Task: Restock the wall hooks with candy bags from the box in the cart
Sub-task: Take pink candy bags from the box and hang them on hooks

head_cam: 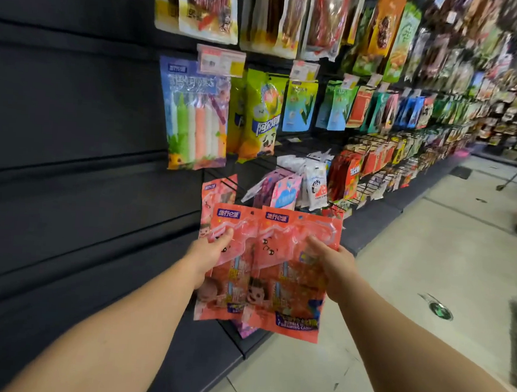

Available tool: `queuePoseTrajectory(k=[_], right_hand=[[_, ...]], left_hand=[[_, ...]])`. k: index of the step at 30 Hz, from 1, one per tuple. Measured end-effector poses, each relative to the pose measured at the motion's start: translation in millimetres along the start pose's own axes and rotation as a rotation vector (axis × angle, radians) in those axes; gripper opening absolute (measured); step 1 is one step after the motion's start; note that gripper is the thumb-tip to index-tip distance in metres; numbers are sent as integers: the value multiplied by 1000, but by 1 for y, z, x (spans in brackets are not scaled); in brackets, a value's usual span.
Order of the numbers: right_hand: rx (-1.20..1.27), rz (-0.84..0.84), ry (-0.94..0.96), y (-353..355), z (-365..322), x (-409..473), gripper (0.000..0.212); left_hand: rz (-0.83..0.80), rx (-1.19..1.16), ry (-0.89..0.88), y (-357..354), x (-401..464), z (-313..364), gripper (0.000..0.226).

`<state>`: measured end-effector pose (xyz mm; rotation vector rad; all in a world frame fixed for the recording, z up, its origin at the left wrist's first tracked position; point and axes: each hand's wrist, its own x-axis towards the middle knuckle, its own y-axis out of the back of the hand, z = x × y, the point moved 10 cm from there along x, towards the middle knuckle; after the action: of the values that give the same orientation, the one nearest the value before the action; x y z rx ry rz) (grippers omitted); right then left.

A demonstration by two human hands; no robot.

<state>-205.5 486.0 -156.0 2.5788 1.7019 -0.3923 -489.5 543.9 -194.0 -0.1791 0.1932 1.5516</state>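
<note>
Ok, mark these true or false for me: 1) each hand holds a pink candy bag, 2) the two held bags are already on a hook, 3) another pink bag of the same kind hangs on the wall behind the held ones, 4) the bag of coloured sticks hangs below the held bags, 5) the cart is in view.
1) True: the left hand grips one pink bag and the right hand grips the other pink bag.
2) False: both are held in front of the wall.
3) True: a hanging pink bag shows there.
4) False: the stick bag hangs above them.
5) False: no cart shows.
</note>
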Motion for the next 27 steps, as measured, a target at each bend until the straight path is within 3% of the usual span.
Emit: queuePoseTrajectory(k=[3, 6, 12, 16, 22, 25, 27], right_hand=[[-9, 2, -23, -5, 5, 27, 34], [-28, 4, -40, -10, 10, 57, 37], [-85, -92, -79, -31, 18, 121, 20], [-149, -172, -123, -39, 29, 180, 40], [-244, -318, -180, -30, 19, 286, 38], [-271, -397, -186, -27, -1, 319, 29], [-307, -432, -189, -28, -13, 338, 30]], left_hand=[[18, 21, 32, 2, 27, -8, 90], [52, 24, 75, 5, 49, -20, 88], [138, 39, 134, 3, 79, -38, 84], [201, 30, 197, -13, 105, -66, 119], [382, -24, 251, -68, 141, -78, 108], [492, -95, 256, -93, 149, -63, 65], [554, -108, 278, -99, 155, -59, 63]])
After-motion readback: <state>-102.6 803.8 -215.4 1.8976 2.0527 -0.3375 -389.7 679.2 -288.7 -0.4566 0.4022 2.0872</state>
